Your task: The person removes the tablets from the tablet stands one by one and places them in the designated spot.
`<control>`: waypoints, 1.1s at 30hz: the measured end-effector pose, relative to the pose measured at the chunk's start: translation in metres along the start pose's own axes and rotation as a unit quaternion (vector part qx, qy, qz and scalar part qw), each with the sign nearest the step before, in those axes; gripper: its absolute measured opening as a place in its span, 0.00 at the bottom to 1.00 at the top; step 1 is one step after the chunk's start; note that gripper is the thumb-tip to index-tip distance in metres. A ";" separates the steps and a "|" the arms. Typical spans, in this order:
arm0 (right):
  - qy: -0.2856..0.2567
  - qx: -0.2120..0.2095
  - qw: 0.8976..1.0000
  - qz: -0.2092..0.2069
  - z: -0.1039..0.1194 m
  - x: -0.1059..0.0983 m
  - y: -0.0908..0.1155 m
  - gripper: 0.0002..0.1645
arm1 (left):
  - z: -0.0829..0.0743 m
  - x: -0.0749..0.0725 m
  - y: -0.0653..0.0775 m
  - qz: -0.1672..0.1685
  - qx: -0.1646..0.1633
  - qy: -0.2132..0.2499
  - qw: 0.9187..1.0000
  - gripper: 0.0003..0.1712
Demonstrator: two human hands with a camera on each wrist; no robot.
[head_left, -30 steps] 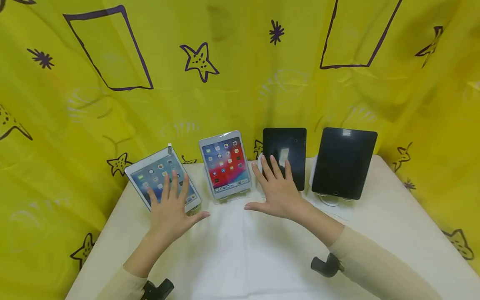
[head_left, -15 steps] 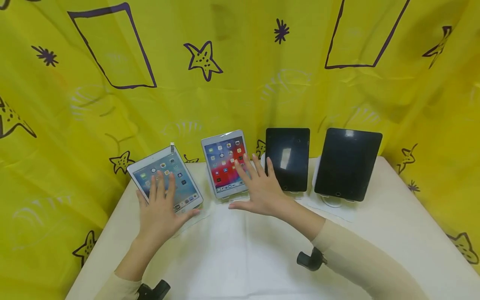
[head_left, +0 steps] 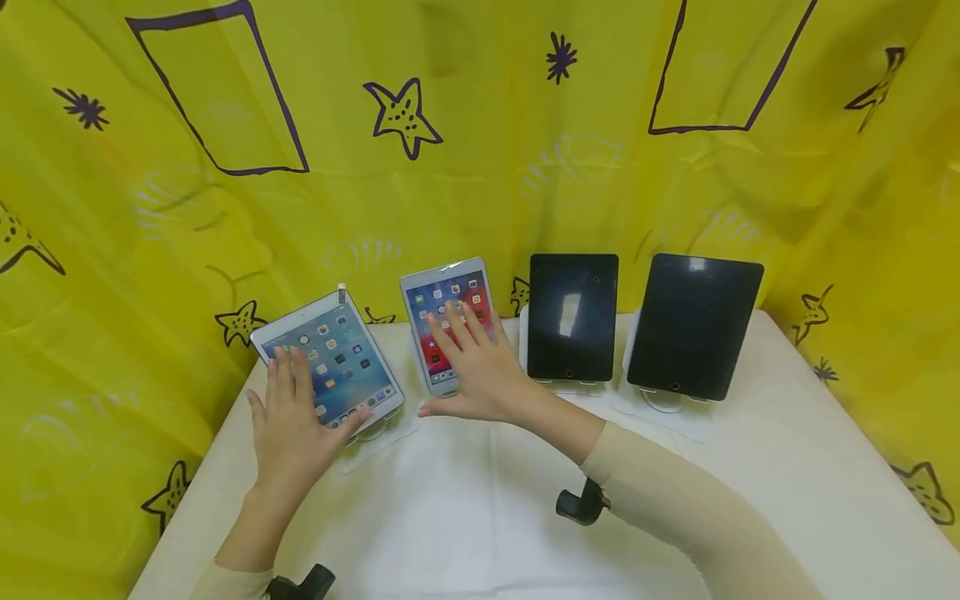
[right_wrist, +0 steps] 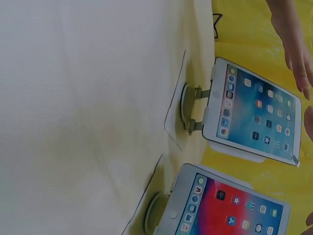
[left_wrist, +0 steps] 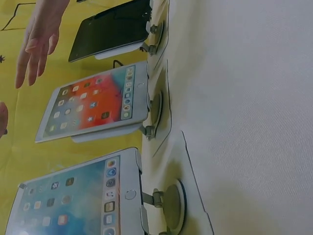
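Note:
My left hand (head_left: pixel 288 425) is spread in front of the leftmost tablet (head_left: pixel 348 350), a white one with a lit blue home screen, and covers its lower left part. Fingers straight and thumb out, my right hand (head_left: pixel 483 375) overlaps the second tablet (head_left: pixel 450 285), white with a red and blue home screen. In the left wrist view the right hand (left_wrist: pixel 41 36) hangs in the air in front of the screens, apart from them. The right wrist view likewise has the left hand (right_wrist: pixel 291 41) raised away from the blue-screen tablet (right_wrist: pixel 254 110). Neither hand holds anything.
Two black tablets with dark screens, one mid-right (head_left: pixel 572 292) and one far right (head_left: pixel 693 325), stand on the white-covered table (head_left: pixel 480 517). Hinged stands with round bases (left_wrist: pixel 173 208) prop the tablets. A yellow patterned curtain (head_left: pixel 480 200) hangs behind.
Both hands have moved left. The right hand has passed from the mid-right black tablet to the red and blue screen; the left has slid toward its tablet's left edge. The tablets stay put.

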State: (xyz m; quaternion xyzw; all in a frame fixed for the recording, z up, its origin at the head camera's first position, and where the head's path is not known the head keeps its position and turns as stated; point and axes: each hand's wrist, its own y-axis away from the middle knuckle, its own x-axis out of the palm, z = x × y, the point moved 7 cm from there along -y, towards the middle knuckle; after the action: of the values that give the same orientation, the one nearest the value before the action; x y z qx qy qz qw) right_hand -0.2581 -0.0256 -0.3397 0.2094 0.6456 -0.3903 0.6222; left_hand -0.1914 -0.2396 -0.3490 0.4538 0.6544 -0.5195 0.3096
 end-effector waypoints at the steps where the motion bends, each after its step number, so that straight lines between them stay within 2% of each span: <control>1: 0.007 -0.003 1.000 0.001 0.002 0.000 -0.002 0.68 | 0.001 -0.001 0.000 -0.007 -0.002 0.004 1.000 0.73; 5: 0.021 -0.012 1.000 -0.002 0.009 -0.001 -0.011 0.69 | 0.006 -0.004 -0.002 -0.032 -0.020 0.022 0.999 0.72; 11: -0.009 -0.022 1.000 -0.007 0.019 -0.001 -0.024 0.68 | 0.016 -0.004 -0.005 -0.058 -0.059 0.058 0.995 0.72; 18: -0.070 -0.025 0.997 -0.034 0.030 0.003 -0.037 0.67 | 0.029 0.000 -0.004 -0.045 -0.131 0.094 0.986 0.69; 22: -0.111 -0.019 0.992 -0.058 0.035 0.005 -0.046 0.64 | 0.034 0.002 -0.004 -0.047 -0.154 0.100 0.982 0.68; 26: -0.151 0.004 0.987 -0.054 0.040 0.010 -0.054 0.63 | 0.042 0.007 -0.004 -0.046 -0.180 0.138 0.973 0.65; 33: -0.197 0.052 0.979 -0.008 0.053 0.029 -0.062 0.64 | 0.052 0.017 0.002 -0.040 -0.219 0.237 0.946 0.58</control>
State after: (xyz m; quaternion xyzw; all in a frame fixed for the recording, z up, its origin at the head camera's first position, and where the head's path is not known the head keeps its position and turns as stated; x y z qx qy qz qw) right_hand -0.2750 -0.1099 -0.3490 0.1549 0.4906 -0.4618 0.7225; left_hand -0.2000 -0.2853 -0.3785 0.4583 0.8242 -0.2528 0.2163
